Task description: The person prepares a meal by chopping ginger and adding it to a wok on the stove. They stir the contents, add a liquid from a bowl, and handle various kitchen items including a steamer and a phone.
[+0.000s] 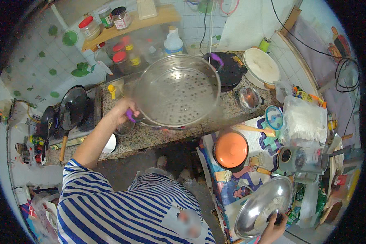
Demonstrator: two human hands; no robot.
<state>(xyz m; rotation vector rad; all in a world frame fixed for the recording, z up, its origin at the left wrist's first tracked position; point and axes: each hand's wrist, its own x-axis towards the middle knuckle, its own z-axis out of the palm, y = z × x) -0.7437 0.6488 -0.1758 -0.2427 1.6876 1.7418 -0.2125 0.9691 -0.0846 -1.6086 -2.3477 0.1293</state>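
Observation:
A large round metal steamer pot with a perforated inner tray stands uncovered on the granite counter, with haze like steam over it. My left hand grips its left handle, which has a purple cover. A second purple-covered handle sits at the pot's upper right. Low on the right, my right hand holds the dark knob of a domed metal lid, which is tilted over the cloth-covered table. Whether the lid's rim touches the table I cannot tell.
An orange-lidded pot, a wooden spatula and a blender-like appliance are on the table. Behind the steamer stand bottles and a black pot. A white bowl sits near the counter edge; a black wok is at left.

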